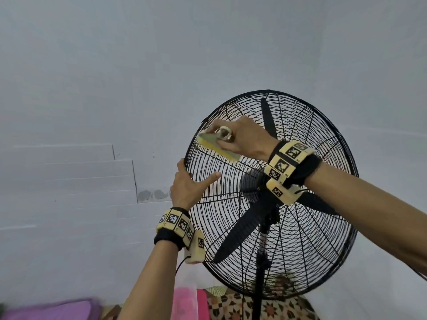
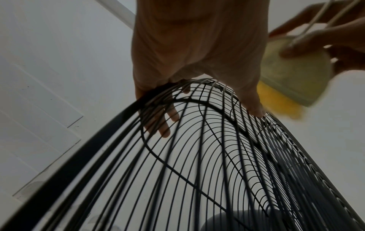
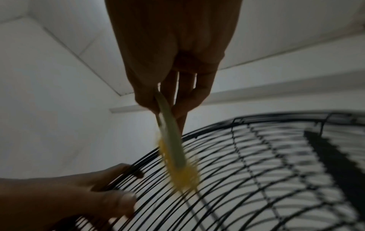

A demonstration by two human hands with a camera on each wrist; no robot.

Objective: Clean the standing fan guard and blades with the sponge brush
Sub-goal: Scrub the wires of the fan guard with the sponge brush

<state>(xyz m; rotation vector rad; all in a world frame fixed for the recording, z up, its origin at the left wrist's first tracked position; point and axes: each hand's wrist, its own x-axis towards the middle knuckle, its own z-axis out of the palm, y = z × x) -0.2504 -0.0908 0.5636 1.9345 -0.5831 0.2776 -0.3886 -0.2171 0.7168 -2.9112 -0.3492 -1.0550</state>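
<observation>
Backdrop: white wall (image 1: 138, 65) behind the fan, with a stepped white staircase underside (image 1: 69, 176) at left; patterned floor tiles (image 1: 288, 308) show below, beside pink (image 1: 184, 303) and purple (image 1: 46, 310) items too blurred to name.
Fan: black standing fan with a round wire guard (image 1: 323, 239) on a black pole (image 1: 258, 285); dark blades (image 1: 240, 232) sit behind the front wires around a central hub (image 1: 254, 183).
In the way: front wires of the guard lie between the brush and the blades; the right wrist band (image 1: 288, 162) overlaps the hub in the head view.
Left hand: left hand (image 1: 184, 188) grips the outer rim of the guard at its left side, fingers (image 2: 168, 125) wrapped behind the wires and the thumb stretched across the front of the wires.
Right hand: right hand (image 1: 245, 137) pinches the sponge brush (image 1: 217, 146) by its pale flat body, thumb on one face and fingers (image 3: 185, 87) on the other, clenched on it.
Brush position: it lies on the upper left part of the guard, just above the left hand and apart from it; its yellow bristle edge (image 3: 183, 175) meets the front wires.
Brush look: pale green plate with a yellow fringe, blurred in both wrist views.
Wrists: each wrist wears a black band with yellow marker blocks (image 1: 178, 225).
</observation>
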